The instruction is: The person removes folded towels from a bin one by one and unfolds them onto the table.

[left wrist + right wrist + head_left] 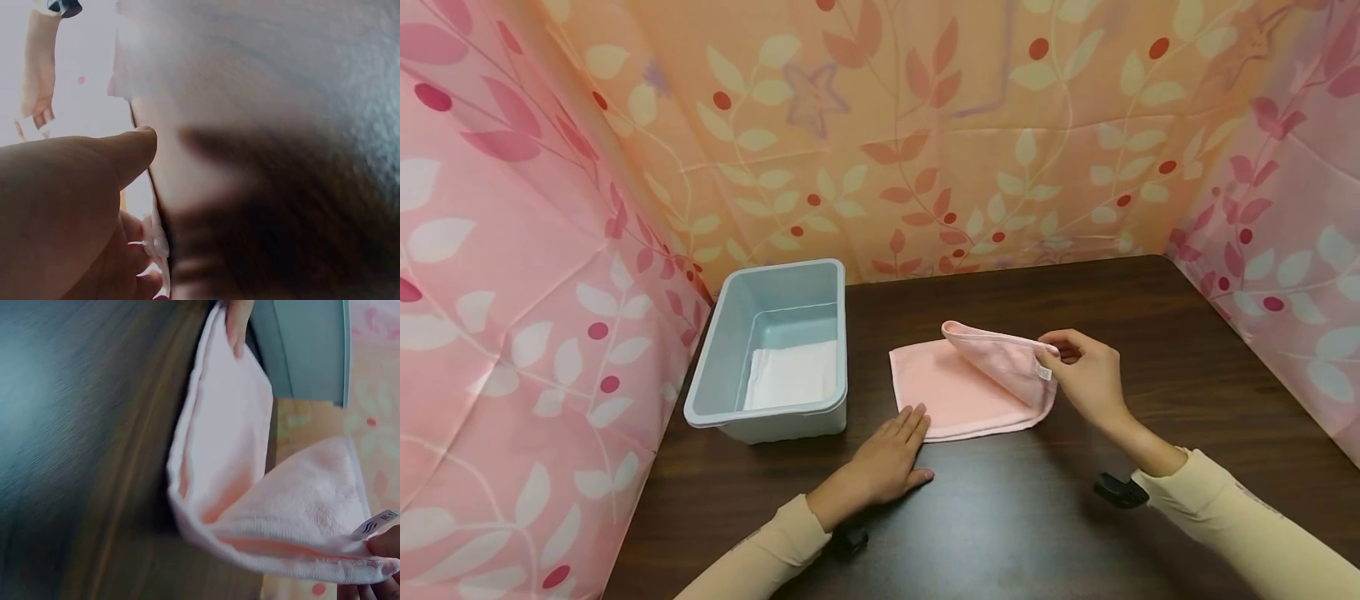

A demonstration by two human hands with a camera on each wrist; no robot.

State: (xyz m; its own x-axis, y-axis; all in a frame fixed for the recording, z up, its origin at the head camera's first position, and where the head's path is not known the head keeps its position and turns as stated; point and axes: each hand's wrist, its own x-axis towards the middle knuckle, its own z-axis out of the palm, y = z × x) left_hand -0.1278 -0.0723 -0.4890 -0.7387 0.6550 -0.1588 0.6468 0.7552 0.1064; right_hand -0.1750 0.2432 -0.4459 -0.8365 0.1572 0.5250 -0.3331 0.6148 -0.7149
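A pink towel (955,392) lies folded on the dark wooden table, its right part lifted and bent back over the rest. My right hand (1086,375) pinches the raised corner between thumb and fingers, beside a small white label (380,523). At the towel's near left corner, my left hand (887,458) rests flat with its fingertips on the cloth and its thumb on the table. In the right wrist view the towel (225,425) stretches from the left fingertips to the pinched corner, its layers showing along the edge.
Left of the towel stands a light blue-grey plastic bin (707,408) with a folded white cloth (793,375) inside. Floral curtains (880,125) hang behind and on both sides of the table (1000,533). A dark strap device (1122,490) sits at the right wrist.
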